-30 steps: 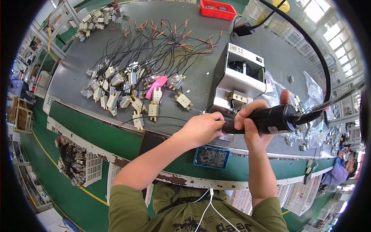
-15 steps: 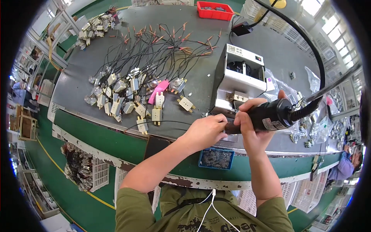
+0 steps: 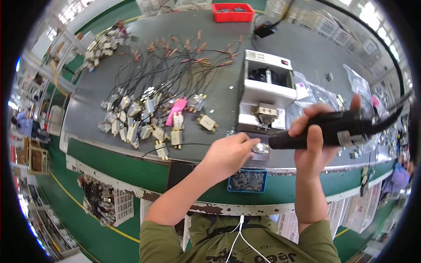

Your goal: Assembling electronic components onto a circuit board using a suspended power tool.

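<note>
Two hands work over the gray tabletop (image 3: 184,24). The right hand (image 3: 315,157) wraps around a fat black tool (image 3: 335,130), tip toward 9 o'clock. The left hand (image 3: 229,153) bunches its fingertips beside a small shiny part (image 3: 260,148), at their 3 o'clock — I cannot tell if they pinch it.

Bright, fairly even light fills the view, and the windows (image 3: 372,19) near two o'clock are washed out. Shadows on the grey bench (image 3: 188,28) are soft; the clear plastic bag (image 3: 354,81) between two and three o'clock carries pale glints. Slight blur softens the right hand (image 3: 312,151) and black tool (image 3: 324,127) at three o'clock. Fisheye distortion bows straight edges toward a black rim, with blue fringing at eight o'clock.
</note>
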A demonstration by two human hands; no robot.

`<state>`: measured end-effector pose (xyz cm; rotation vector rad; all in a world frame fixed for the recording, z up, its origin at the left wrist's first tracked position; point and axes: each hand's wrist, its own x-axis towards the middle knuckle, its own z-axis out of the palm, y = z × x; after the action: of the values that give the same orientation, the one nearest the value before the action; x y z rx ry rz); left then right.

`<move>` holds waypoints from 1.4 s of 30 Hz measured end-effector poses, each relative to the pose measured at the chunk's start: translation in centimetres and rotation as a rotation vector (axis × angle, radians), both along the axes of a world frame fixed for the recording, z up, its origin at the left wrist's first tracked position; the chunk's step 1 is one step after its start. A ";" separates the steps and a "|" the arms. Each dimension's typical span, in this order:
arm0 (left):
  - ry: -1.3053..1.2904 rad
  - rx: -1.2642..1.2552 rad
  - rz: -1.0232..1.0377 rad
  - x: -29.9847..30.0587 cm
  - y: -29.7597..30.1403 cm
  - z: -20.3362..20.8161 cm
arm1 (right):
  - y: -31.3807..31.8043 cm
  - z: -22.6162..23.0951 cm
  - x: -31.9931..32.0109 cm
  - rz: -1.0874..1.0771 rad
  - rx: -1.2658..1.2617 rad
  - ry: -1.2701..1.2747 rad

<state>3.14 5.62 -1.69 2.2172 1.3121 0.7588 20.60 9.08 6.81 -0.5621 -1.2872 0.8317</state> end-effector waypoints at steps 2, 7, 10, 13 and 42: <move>0.018 -0.022 -0.005 -0.8 -0.7 1.4 | 1.4 0.2 0.7 -0.042 0.030 -0.155; 0.115 -0.063 0.014 -1.9 -3.0 2.9 | 0.4 -3.8 2.7 -0.538 0.474 -0.651; 0.170 -0.104 -0.058 -1.5 -3.9 2.2 | -2.4 -8.1 4.6 -0.169 0.387 -0.979; 0.148 -0.123 -0.087 -1.4 -4.3 1.6 | -3.1 -9.9 3.2 -0.260 0.115 -1.115; 0.158 -0.120 -0.049 -2.1 -3.9 1.9 | 2.0 -13.4 20.8 -0.856 -0.283 -1.216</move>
<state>1.01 1.68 0.22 2.2408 1.3348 0.4823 41.42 11.05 -6.58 -1.8593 -1.7324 -0.1614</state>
